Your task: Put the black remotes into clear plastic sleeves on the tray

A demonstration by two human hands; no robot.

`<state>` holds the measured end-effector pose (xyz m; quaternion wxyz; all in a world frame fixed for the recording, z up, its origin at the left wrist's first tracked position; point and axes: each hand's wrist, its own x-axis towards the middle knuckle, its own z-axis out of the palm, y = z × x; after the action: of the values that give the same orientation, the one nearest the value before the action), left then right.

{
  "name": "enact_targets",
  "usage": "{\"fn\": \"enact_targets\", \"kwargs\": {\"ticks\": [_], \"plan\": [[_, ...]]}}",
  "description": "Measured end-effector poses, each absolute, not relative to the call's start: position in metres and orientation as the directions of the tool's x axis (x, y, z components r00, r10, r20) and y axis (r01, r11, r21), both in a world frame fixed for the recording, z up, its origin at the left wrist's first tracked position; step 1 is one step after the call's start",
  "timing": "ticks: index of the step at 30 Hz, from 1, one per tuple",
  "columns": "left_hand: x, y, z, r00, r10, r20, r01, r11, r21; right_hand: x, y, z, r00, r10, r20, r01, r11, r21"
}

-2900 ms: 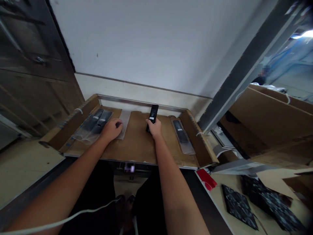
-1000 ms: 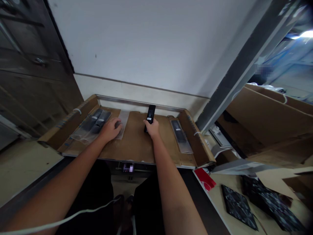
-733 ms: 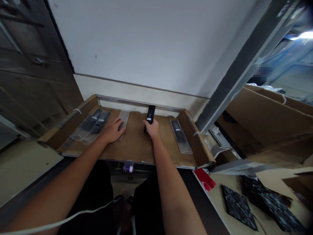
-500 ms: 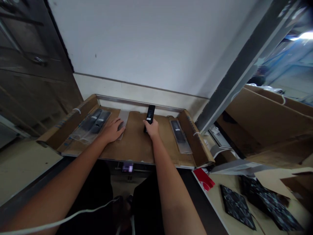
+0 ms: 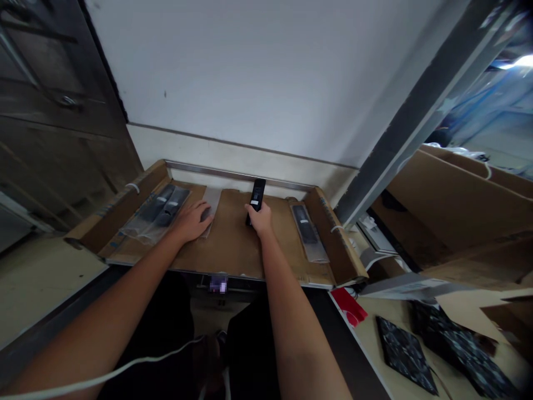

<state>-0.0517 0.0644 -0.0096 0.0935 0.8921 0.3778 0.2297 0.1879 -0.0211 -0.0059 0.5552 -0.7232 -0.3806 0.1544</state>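
My right hand (image 5: 260, 218) is closed around the lower end of a slim black remote-like device (image 5: 257, 194), which bears a white label and points toward the wall. My left hand (image 5: 192, 221) lies with fingers apart on a flat clear plastic sleeve (image 5: 212, 201), partly covering it. Just left of that hand are black items in clear bags (image 5: 163, 208), also with white labels. A similar bagged black item (image 5: 305, 225) rests at the right side of the cardboard-lined work surface (image 5: 233, 244).
Raised cardboard sides (image 5: 339, 239) flank the work surface, and a wall (image 5: 237, 78) stands behind it. A large cardboard box (image 5: 462, 216) is at the right. Below it lie dark patterned packages (image 5: 403, 353) and a red item (image 5: 348, 305). A white cable (image 5: 137, 361) crosses my lap.
The view shifts very slightly. Both hands and the black device keep their places on the work surface.
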Motion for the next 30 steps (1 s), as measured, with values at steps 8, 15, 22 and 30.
{"fn": "enact_targets", "kwargs": {"ticks": [8, 15, 22, 30], "plan": [[-0.0511, 0.0625, -0.0075, 0.601, 0.726, 0.335, 0.633, -0.688, 0.355, 0.1883, -0.021, -0.0067, 0.659, 0.727, 0.191, 0.364, -0.087, -0.927], [-0.0514, 0.0615, -0.0075, 0.594, 0.732, 0.333, 0.641, -0.681, 0.353, 0.1887, -0.0198, -0.0088, 0.66, 0.724, 0.201, 0.377, -0.087, -0.922], [-0.0504, 0.0661, -0.0106, 0.595, 0.723, 0.351, 0.635, -0.691, 0.346, 0.1901, -0.0189, -0.0104, 0.655, 0.726, 0.209, 0.378, -0.076, -0.923], [-0.0496, 0.0644, -0.0093, 0.585, 0.733, 0.347, 0.638, -0.68, 0.362, 0.1902, -0.0191, -0.0099, 0.66, 0.724, 0.199, 0.373, -0.086, -0.924]]}}
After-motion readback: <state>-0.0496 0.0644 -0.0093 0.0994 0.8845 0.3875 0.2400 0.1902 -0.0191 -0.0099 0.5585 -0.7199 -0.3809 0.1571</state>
